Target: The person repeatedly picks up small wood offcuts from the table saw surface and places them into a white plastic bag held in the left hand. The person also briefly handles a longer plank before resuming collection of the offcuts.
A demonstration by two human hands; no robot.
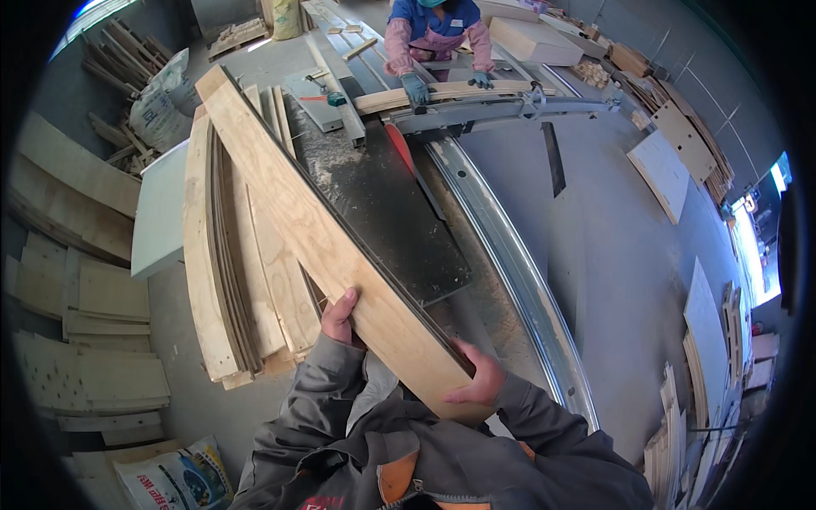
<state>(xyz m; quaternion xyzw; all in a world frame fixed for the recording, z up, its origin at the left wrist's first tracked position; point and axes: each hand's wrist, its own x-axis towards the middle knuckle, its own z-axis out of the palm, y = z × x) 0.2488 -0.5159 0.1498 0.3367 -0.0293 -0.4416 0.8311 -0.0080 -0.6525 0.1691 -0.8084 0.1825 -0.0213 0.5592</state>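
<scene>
A long plywood board (310, 225) with a dark edge slants from near my body up to the far left. My left hand (340, 316) grips its left edge, thumb on top. Nearer its close end, my right hand (478, 374) is closed round the right edge and underside; some fingers are hidden. Under and right of the board lies the black saw table (374, 200), dusted with sawdust. A red blade guard (399, 149) stands at its far side. Left of the board rests a stack of plywood strips (223, 255).
Across the machine a co-worker (435, 34) in blue gloves holds curved strips (450, 93) against the crosscut fence (510, 110). A metal sliding rail (501, 246) runs along the right. Panels (663, 174) lean by the right wall; plywood piles (102, 293) and a printed sack (174, 478) lie left.
</scene>
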